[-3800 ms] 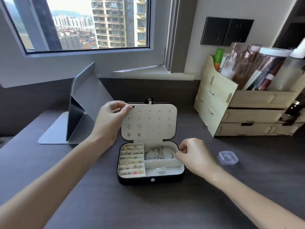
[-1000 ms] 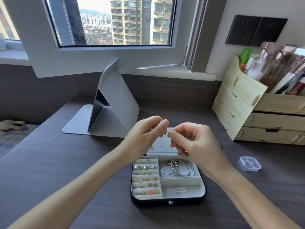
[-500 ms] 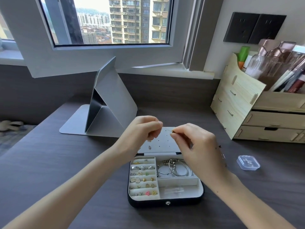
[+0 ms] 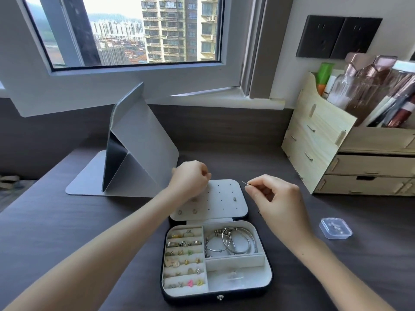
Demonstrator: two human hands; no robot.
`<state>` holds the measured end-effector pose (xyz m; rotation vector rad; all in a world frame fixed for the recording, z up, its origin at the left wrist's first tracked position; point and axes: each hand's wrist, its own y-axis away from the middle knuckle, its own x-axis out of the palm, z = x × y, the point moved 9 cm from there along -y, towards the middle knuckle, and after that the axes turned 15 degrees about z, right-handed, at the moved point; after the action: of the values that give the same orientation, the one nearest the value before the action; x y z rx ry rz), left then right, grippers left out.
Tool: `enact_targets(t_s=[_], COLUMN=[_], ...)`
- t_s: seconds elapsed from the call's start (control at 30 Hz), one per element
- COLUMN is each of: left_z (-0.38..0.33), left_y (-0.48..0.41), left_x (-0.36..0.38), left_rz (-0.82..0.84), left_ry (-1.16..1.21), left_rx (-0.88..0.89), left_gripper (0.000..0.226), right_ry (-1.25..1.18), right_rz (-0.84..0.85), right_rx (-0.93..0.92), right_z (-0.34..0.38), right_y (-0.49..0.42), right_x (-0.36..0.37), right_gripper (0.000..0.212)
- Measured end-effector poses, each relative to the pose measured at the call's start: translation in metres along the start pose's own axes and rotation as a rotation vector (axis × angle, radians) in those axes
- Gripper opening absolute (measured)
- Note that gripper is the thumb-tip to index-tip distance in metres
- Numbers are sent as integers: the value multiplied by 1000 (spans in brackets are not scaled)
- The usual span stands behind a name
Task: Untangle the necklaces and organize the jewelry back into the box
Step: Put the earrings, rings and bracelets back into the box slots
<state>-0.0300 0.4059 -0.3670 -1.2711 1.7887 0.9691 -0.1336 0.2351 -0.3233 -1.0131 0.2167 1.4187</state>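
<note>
The right hand (image 4: 275,199), grip pinched on a thin silver pin-like piece (image 4: 245,183) whose tip slants far-left, hovers just right of the perforated white lid panel (image 4: 224,194) of the open black, white-lined jewelry box (image 4: 193,298); the left hand (image 4: 190,179), curled at the box's far-left corner, hides any contents.

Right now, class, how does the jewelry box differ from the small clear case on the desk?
The jewelry box is dark and open; the clear case is see-through and looks closed. The jewelry box is far larger than the clear case. Both have rounded corners and rest on the desk.
</note>
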Motion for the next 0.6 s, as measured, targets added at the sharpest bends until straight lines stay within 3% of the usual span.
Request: enact_targets(t_s=[0.33,0.6], left_z=[2,-28], left_y=[5,58], left_x=[-18,-61], left_rz=[-157,-188], left_ry=[289,337], left_rx=[82,378], left_gripper=[21,16], right_ry=[-139,128], right_rz=[37,-3], right_rx=[116,-67], right_z=[-24,15], right_y=[1,-15], right_x=[1,-10], right_gripper=[5,10])
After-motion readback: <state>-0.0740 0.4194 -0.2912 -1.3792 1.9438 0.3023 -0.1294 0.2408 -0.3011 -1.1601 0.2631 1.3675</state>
